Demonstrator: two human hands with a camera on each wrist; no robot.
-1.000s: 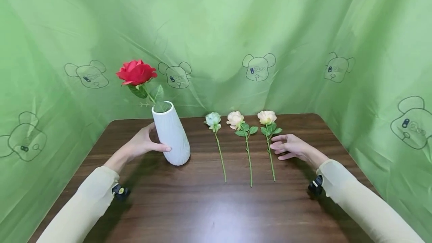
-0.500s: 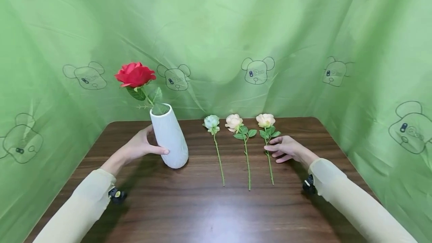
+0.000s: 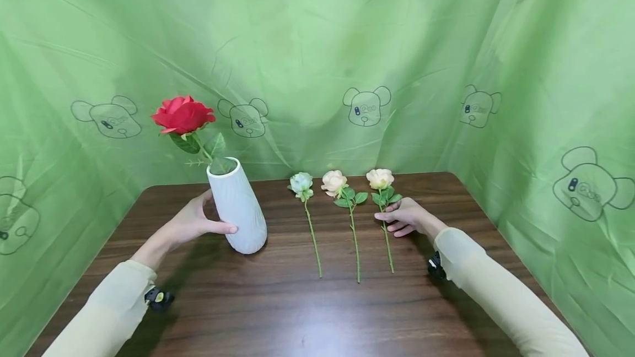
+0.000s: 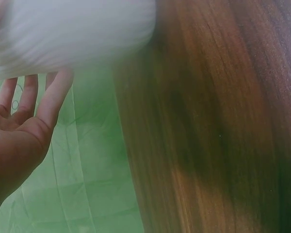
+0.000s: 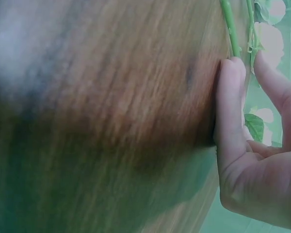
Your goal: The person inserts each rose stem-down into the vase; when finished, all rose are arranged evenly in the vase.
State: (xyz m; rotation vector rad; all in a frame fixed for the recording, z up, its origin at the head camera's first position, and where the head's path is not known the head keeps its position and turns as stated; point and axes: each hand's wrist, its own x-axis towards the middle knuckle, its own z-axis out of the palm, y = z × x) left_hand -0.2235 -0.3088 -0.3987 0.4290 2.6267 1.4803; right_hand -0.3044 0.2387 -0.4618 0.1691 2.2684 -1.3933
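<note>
In the head view my left hand (image 3: 190, 223) holds a white vase (image 3: 239, 211) at the left, thumb across its front and the other fingers behind it. The vase leans to the left, and a red rose (image 3: 182, 115) with green leaves stands in it. My right hand (image 3: 410, 217) is at the stem of the rightmost cream flower (image 3: 380, 179), its fingertips over the stem, which lies on the table. The right wrist view shows a gap between thumb and fingers (image 5: 231, 102). In the left wrist view the fingers (image 4: 56, 99) reach up to the vase.
A second cream flower (image 3: 334, 183) and a pale blue-green flower (image 3: 301, 185) lie in a row left of the rightmost one, stems toward me. The dark wooden table (image 3: 278, 313) is enclosed by green cloth (image 3: 307, 59) with bear-face outlines.
My right hand has moved left onto the stem of the rightmost cream flower. The left hand still holds the vase. The whole head view has shifted slightly.
</note>
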